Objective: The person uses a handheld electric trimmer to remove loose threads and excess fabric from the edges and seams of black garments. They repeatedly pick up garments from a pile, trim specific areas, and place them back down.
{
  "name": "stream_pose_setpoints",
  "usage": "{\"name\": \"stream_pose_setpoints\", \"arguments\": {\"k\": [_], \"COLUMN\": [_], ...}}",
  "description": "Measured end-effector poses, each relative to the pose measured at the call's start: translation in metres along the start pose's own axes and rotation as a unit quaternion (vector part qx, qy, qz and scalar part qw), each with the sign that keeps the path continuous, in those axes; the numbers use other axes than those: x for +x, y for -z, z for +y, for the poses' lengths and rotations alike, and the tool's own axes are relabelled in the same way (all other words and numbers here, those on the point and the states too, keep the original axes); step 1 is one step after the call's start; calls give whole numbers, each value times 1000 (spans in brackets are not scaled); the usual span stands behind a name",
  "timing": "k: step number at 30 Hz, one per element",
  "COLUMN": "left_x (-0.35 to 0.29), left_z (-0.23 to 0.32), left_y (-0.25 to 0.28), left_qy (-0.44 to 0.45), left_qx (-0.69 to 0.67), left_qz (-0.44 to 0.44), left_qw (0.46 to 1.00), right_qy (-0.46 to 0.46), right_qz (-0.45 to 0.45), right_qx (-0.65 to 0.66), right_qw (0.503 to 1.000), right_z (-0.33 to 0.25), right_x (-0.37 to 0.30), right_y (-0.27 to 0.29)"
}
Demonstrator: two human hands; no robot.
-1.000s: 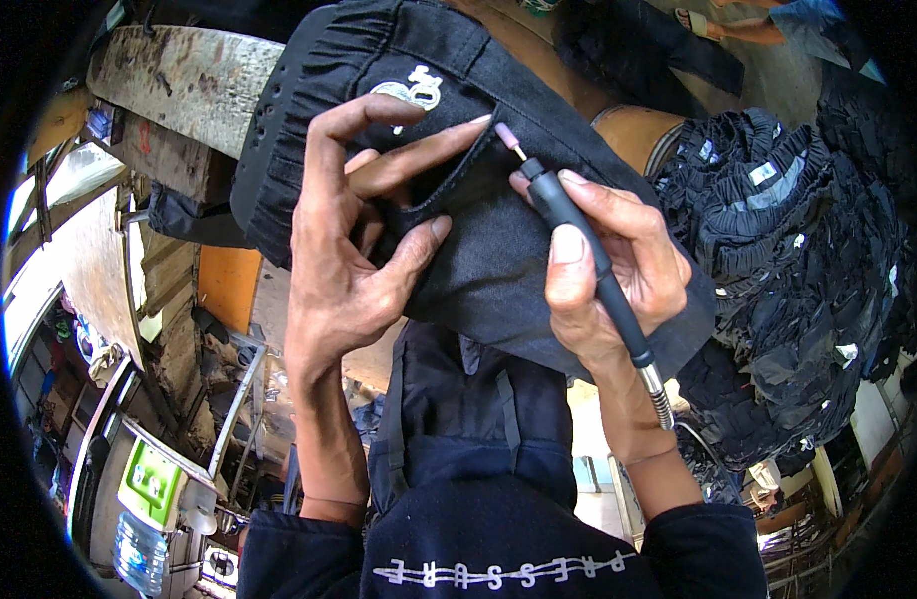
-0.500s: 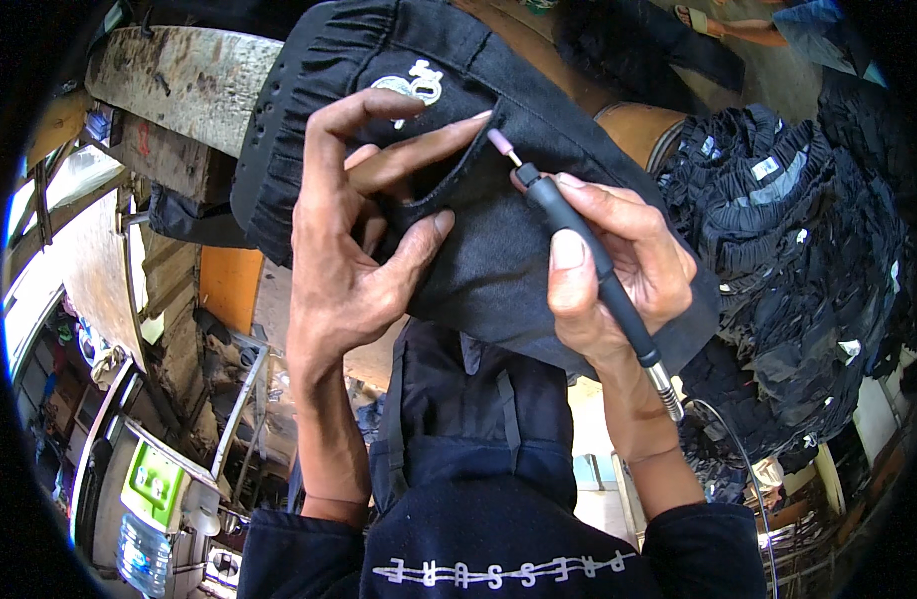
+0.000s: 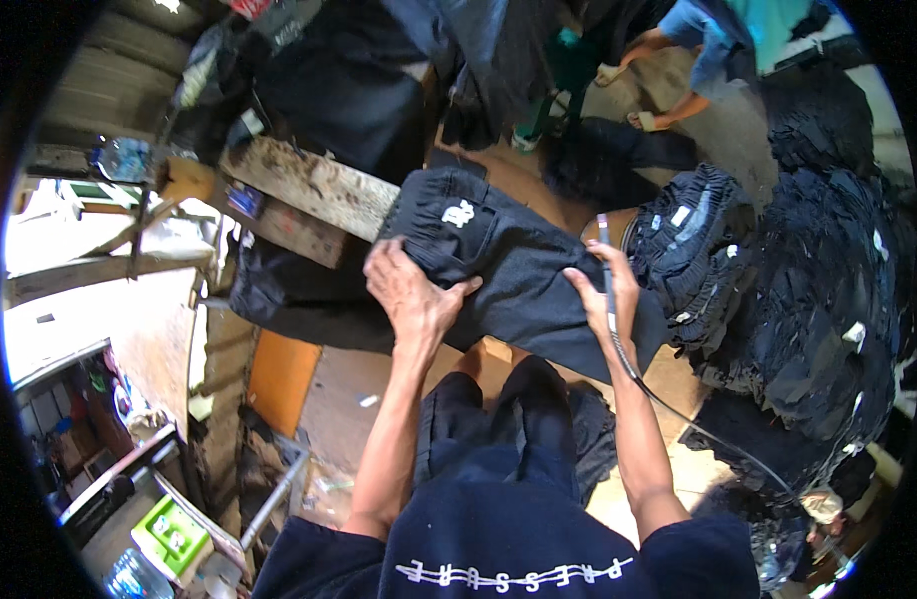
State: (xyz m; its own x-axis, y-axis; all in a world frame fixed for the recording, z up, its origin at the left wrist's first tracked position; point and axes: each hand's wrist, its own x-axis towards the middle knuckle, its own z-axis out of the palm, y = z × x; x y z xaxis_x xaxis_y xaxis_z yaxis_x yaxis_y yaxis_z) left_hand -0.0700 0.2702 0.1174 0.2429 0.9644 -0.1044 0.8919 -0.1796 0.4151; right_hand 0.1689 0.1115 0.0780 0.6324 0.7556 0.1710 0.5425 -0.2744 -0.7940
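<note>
Black trousers [image 3: 538, 285] with a gathered elastic waistband and a small white emblem [image 3: 458, 214] lie across the end of a wooden beam and over my lap. My left hand [image 3: 415, 298] grips the cloth below the emblem, fingers at the waistband side and thumb toward the pocket. In my right hand [image 3: 621, 295] is a slim dark pen grinder [image 3: 607, 262], its tip pointing away from me. The right thumb rests at the trouser leg; whether those fingers also pinch cloth is unclear. A thin cable [image 3: 713, 436] trails from the tool to the lower right.
The weathered wooden beam [image 3: 314, 185] runs in from the left. A bundle of black garments [image 3: 693, 265] and a taller dark heap [image 3: 818, 290] stand at right. Another person's limbs [image 3: 713, 60] show at far right. A green tray [image 3: 167, 537] sits lower left.
The trousers have moved farther from my view and lie lower. My left fingers have left the pocket opening and now grip the cloth. The grinder has swung upright, away from the pocket edge.
</note>
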Motion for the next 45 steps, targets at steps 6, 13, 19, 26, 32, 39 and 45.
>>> {"name": "stream_pose_setpoints", "arguments": {"k": [6,13,19,26,32,39,45], "left_x": [11,81,98,78,148,143,142], "left_z": [-4,-57,-99,-31,-57,-51,-47], "left_y": [-7,36,49,-20,-54,-56,-51], "left_qy": [-24,92,-73,-203,-156,-112,-133], "left_qx": [-43,-553,-54,-59,-5,-19,6], "left_qz": [-194,-70,225,186,192,180,205], "left_qw": [980,825,970,959,969,977,970], "right_qy": [-62,-9,-24,234,264,319,320], "right_qz": [78,36,62,-108,-186,-194,-181], "right_qx": [-41,-60,9,105,58,99,90], "right_qw": [994,998,998,961,945,922,925], "right_z": [8,-38,-64,-42,-24,-33,-35], "right_x": [-15,34,71,32,40,66,73], "right_y": [-10,-85,-171,-70,-82,-111,-127]}}
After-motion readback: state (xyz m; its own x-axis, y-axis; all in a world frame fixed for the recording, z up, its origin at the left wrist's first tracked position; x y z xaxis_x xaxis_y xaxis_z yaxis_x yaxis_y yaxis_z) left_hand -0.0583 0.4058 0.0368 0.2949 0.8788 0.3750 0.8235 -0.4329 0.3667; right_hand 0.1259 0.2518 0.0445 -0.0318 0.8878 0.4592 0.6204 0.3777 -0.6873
